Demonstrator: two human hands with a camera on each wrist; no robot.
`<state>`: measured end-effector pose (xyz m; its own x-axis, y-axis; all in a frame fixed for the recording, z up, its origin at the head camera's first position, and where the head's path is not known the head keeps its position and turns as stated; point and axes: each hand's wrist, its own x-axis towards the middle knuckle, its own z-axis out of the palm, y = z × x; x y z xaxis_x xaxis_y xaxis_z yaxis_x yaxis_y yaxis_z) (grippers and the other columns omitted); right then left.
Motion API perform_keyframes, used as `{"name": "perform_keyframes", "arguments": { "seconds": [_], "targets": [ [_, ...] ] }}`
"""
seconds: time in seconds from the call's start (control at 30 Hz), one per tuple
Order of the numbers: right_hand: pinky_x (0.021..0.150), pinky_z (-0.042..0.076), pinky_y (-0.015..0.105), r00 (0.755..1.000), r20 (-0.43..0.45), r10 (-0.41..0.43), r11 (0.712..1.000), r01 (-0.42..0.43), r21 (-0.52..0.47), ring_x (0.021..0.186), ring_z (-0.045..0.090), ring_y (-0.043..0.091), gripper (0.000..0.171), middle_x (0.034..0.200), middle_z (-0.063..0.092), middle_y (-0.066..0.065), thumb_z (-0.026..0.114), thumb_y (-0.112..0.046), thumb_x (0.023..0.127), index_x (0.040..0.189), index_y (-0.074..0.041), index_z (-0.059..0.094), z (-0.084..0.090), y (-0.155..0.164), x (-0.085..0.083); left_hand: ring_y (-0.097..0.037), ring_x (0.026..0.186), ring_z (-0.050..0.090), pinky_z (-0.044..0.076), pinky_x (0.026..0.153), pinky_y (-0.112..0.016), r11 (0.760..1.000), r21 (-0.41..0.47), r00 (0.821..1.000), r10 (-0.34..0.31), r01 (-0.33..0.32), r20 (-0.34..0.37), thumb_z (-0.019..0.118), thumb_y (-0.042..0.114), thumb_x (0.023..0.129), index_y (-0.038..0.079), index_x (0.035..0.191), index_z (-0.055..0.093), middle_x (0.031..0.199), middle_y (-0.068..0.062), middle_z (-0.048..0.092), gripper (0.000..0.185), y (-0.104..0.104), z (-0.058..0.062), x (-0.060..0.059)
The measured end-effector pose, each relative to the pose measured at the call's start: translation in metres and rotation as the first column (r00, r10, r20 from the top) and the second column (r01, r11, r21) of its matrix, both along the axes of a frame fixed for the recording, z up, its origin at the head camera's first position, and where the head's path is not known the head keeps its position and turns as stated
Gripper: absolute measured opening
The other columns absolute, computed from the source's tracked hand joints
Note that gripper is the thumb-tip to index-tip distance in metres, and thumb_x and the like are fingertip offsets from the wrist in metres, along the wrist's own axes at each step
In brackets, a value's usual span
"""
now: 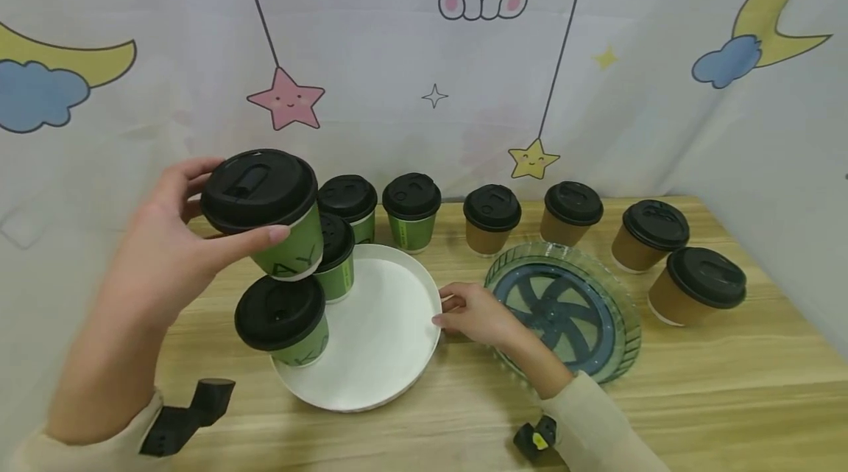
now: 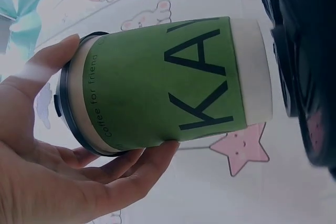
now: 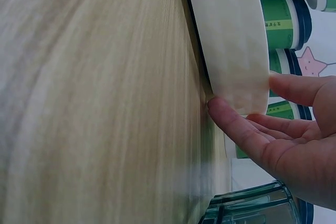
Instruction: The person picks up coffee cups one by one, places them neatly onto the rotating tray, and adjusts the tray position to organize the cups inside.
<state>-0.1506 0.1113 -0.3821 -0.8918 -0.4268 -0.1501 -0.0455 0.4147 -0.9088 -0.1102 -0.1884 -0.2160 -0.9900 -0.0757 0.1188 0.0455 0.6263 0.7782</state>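
**Inspector:** State of the left hand (image 1: 175, 244)?

**Assistant:** Its fingers and thumb are wrapped round a green cup (image 1: 278, 218) with a black lid, held tilted in the air above the left part of the white tray (image 1: 391, 325). The left wrist view shows the cup lying across the palm, thumb on one side, fingers on the other.

**Inspector:** The right hand (image 1: 473, 314)?

**Assistant:** It rests on the wooden table (image 1: 662, 398) against the tray's right rim. The right wrist view shows the thumb at the foot of the rim and the fingers on its outer wall, lightly bent, not wrapped round it.

**Inspector:** Other items?

**Assistant:** Two lidded green cups stand on the tray, one at its front left (image 1: 281, 321), one behind it (image 1: 334, 257). Two more green cups (image 1: 411, 210) stand on the table behind the tray. Four brown cups (image 1: 652, 235) sit to the right, round a clear dish (image 1: 563, 310) with a dark wheel pattern, just beside the right hand.
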Motion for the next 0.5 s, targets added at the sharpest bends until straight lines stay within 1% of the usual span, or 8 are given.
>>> {"name": "perform_keyframes", "arguments": {
  "seconds": [0.07,0.17,0.33,0.43,0.5],
  "targets": [
    [0.068,0.053,0.031,1.0,0.003,0.001,1.0,-0.001,-0.003,0.085,0.063,0.023,0.035,0.098,0.064,0.018,0.065,-0.004,0.084,0.115,0.009,0.056,0.0,-0.001,0.0,-0.036,0.124,0.032,0.03,0.088,-0.058,1.0,0.009,1.0,-0.025,0.025,0.0,0.079,0.042,0.068,0.018,0.144,0.022,0.141,-0.01,0.033,0.097,0.006,-0.001,0.002],
    [0.068,0.053,0.031,1.0,0.005,0.0,1.0,0.0,0.001,0.085,0.063,0.023,0.035,0.097,0.064,0.017,0.065,-0.004,0.083,0.114,0.009,0.056,0.0,-0.002,0.0,-0.033,0.122,0.035,0.033,0.087,-0.054,0.997,0.037,0.998,-0.068,0.068,0.002,0.079,0.041,0.068,0.018,0.143,0.023,0.139,-0.008,0.035,0.096,0.015,-0.005,0.006],
    [0.068,0.053,0.031,1.0,0.011,0.002,1.0,-0.002,0.004,0.084,0.063,0.022,0.035,0.096,0.064,0.016,0.065,-0.004,0.083,0.114,0.009,0.056,-0.001,-0.002,-0.001,-0.025,0.117,0.04,0.041,0.089,-0.047,0.989,0.08,0.992,-0.121,0.123,-0.032,0.08,0.037,0.067,0.017,0.141,0.026,0.133,-0.005,0.038,0.094,0.03,-0.012,0.011],
    [0.068,0.053,0.031,1.0,0.013,-0.002,1.0,0.002,0.002,0.083,0.063,0.022,0.035,0.096,0.064,0.016,0.065,-0.003,0.083,0.114,0.009,0.056,-0.002,-0.002,-0.001,-0.021,0.115,0.041,0.043,0.09,-0.044,0.985,0.091,0.988,-0.142,0.146,-0.052,0.081,0.037,0.067,0.016,0.139,0.029,0.13,-0.003,0.04,0.092,0.038,-0.012,0.013],
    [0.068,0.053,0.031,1.0,0.015,-0.005,1.0,0.005,0.003,0.083,0.063,0.022,0.035,0.096,0.064,0.017,0.065,-0.003,0.083,0.114,0.009,0.056,-0.002,-0.002,-0.001,-0.022,0.115,0.042,0.043,0.09,-0.044,0.982,0.094,0.986,-0.163,0.166,-0.043,0.081,0.039,0.066,0.016,0.138,0.03,0.129,-0.003,0.04,0.091,0.043,-0.011,0.015]
  ]
}}
